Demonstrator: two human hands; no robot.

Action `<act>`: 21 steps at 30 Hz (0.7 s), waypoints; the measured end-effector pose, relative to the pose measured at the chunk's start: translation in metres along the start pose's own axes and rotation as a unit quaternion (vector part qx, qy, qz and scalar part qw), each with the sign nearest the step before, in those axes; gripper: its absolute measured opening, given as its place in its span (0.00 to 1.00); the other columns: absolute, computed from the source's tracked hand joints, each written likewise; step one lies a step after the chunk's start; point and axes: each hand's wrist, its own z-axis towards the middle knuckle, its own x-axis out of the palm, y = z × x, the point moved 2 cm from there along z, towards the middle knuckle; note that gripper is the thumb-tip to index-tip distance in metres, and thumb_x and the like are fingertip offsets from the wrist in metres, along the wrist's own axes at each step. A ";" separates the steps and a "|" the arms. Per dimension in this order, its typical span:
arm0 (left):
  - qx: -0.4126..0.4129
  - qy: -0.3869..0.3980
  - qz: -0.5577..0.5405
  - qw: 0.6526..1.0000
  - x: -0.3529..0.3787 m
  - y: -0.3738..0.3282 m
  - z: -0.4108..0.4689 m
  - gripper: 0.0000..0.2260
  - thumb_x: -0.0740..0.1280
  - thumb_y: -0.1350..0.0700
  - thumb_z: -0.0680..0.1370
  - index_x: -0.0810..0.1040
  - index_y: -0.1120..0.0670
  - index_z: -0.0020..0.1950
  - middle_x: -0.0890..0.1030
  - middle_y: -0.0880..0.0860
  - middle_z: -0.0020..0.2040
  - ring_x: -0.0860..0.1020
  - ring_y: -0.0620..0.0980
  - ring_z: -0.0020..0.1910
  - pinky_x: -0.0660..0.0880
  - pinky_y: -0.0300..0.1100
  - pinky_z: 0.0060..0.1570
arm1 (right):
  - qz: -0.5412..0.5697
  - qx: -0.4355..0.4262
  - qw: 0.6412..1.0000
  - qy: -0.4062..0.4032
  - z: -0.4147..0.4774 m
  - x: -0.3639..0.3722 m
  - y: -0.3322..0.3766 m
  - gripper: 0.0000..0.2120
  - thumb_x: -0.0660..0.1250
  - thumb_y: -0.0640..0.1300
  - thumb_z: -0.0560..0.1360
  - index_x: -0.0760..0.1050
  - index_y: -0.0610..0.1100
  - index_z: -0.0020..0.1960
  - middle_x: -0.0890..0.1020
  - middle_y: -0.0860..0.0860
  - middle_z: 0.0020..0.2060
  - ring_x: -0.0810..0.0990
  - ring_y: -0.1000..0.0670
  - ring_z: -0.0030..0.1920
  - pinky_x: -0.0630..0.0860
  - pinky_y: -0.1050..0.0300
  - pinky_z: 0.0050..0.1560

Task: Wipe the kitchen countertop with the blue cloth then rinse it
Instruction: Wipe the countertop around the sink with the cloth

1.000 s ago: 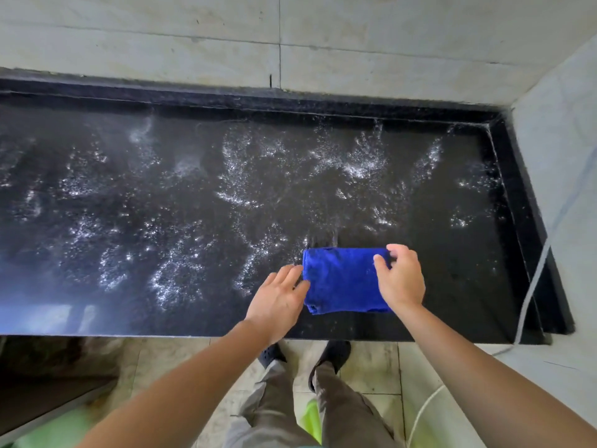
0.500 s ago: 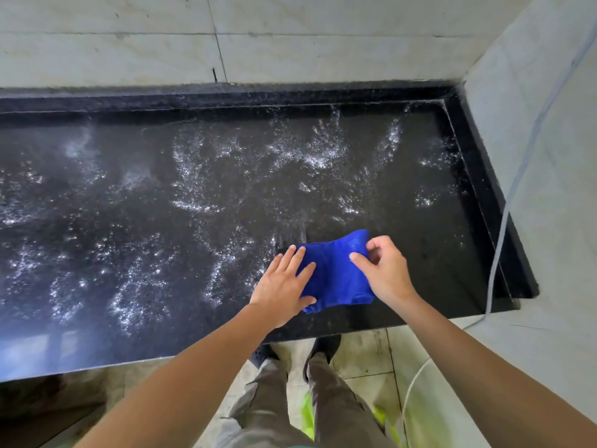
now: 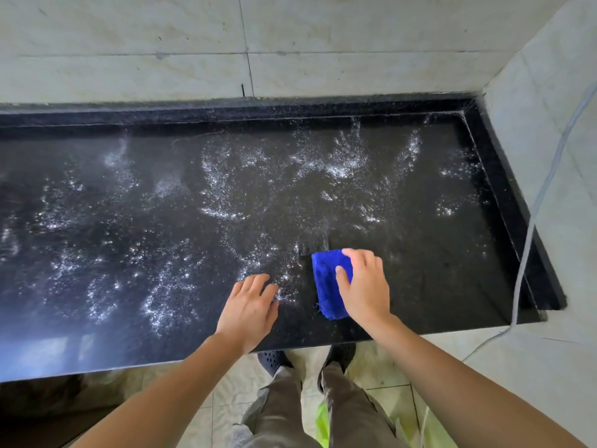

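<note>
One fold narrower now, the blue cloth (image 3: 328,282) lies lower right under the flat right hand (image 3: 365,286); left hand (image 3: 250,307), spread and empty, has let go, so wiping can start.

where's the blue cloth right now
In the head view the cloth lies folded on the wet countertop near its front edge, right of centre, under the right hand; the left hand rests beside it.

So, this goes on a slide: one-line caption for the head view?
Right hand presses the folded blue cloth on the wet black countertop; left hand rests beside it.
</note>
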 end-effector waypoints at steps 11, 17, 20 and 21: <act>0.119 0.022 0.027 0.992 0.015 -0.031 0.081 0.16 0.58 0.53 0.77 0.79 0.58 0.57 0.78 0.59 0.58 0.77 0.61 0.57 0.76 0.53 0.53 | -0.147 -0.006 0.989 0.028 -0.019 0.040 -0.020 0.28 0.75 0.42 0.67 0.73 0.44 0.65 0.72 0.45 0.69 0.75 0.42 0.60 0.77 0.45 0.44; 0.176 0.062 0.051 0.981 0.035 -0.076 0.137 0.17 0.69 0.54 0.76 0.77 0.60 0.62 0.76 0.63 0.64 0.75 0.64 0.63 0.75 0.56 0.58 | 0.030 0.144 0.980 -0.134 -0.039 -0.033 -0.120 0.20 0.60 0.37 0.77 0.70 0.40 0.69 0.70 0.44 0.70 0.70 0.41 0.65 0.71 0.46 0.63; 0.168 0.090 0.071 0.979 0.051 -0.085 0.149 0.23 0.62 0.48 0.80 0.71 0.60 0.70 0.70 0.64 0.71 0.68 0.64 0.70 0.71 0.58 0.65 | 0.024 0.233 0.956 -0.176 -0.041 -0.069 -0.178 0.21 0.58 0.39 0.79 0.66 0.39 0.72 0.67 0.44 0.72 0.67 0.42 0.69 0.67 0.47 0.67; 0.161 0.096 0.081 0.979 0.056 -0.085 0.149 0.24 0.57 0.46 0.81 0.69 0.60 0.72 0.67 0.64 0.73 0.66 0.63 0.72 0.68 0.57 0.67 | 0.019 0.261 0.952 -0.162 -0.039 -0.073 -0.194 0.21 0.57 0.40 0.80 0.64 0.39 0.73 0.65 0.44 0.73 0.65 0.42 0.70 0.66 0.47 0.68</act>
